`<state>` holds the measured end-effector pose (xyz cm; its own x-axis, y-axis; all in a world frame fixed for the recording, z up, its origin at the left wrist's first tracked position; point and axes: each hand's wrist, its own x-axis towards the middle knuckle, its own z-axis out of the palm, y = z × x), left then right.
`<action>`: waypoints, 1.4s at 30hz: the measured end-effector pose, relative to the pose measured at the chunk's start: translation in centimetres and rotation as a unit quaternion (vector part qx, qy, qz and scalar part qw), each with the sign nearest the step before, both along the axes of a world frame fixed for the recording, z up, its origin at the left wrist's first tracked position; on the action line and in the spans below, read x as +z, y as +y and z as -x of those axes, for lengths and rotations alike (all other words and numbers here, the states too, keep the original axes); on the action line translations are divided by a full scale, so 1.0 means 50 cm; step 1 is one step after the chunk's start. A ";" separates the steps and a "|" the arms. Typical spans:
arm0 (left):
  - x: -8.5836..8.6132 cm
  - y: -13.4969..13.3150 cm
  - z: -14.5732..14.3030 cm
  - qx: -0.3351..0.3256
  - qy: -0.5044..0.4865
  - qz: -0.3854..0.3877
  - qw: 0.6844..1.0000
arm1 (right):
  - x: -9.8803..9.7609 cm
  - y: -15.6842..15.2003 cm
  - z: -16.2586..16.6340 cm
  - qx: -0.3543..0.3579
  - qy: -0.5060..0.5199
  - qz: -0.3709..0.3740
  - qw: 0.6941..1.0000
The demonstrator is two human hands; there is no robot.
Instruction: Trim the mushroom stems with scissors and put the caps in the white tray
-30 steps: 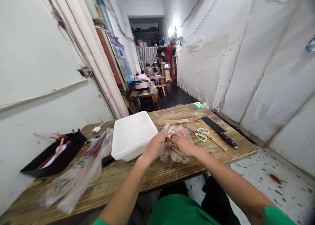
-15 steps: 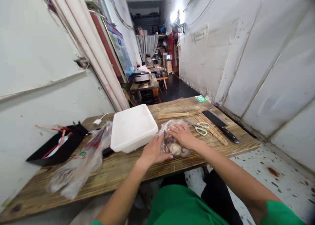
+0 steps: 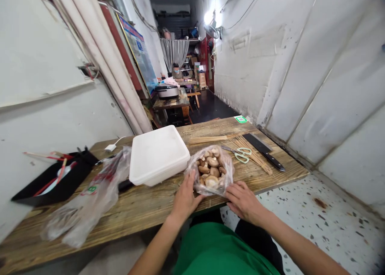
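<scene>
left hand (image 3: 185, 198) is pinching the near rim of the mushroom bag (image 3: 225, 182), right hand (image 3: 243, 202) is touching its corner, grip unclear. both are coming back off the top, so the bag's now gaping open at the table (image 3: 150, 208) edge.

frame left: white wall (image 3: 45, 46), pale pipes (image 3: 99, 54) running up it, blue poster (image 3: 138, 54) | frame right: scuffed panelled wall (image 3: 300, 66) | lower right: speckled terrazzo floor (image 3: 331, 227) — dark down the corridor (image 3: 210, 106) | top centre: bright lamp (image 3: 209, 18) | centre: worn wooden surface (image 3: 144, 210) | far end: grey curtain (image 3: 176, 52), low table (image 3: 173, 103)
</scene>
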<state>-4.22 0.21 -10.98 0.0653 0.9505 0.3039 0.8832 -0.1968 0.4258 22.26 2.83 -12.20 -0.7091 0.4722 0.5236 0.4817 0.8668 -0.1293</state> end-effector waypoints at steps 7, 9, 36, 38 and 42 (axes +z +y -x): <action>-0.065 -0.058 -0.061 0.000 0.019 -0.081 0.997 | -0.052 0.036 -0.037 -0.100 0.032 0.005 0.994; -0.072 -0.061 -0.062 -0.008 0.031 -0.108 0.994 | -0.032 0.043 -0.038 -0.107 0.047 -0.003 0.993; -0.074 -0.041 0.048 -0.059 0.085 -0.134 0.985 | -0.085 0.023 0.006 -0.068 0.032 -0.126 0.989; -0.075 -0.047 0.050 -0.051 0.072 -0.131 0.987 | -0.091 0.022 0.003 -0.084 0.036 -0.114 0.989; -0.042 -0.048 0.031 -0.018 0.018 -0.185 0.982 | -0.091 0.022 0.004 -0.131 0.016 -0.081 0.988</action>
<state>-5.76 -2.19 -13.07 0.1140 0.7722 0.6250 0.8863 -0.3633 0.2873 22.05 3.94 -16.74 -0.5560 0.5449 0.6277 0.6895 0.7241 -0.0178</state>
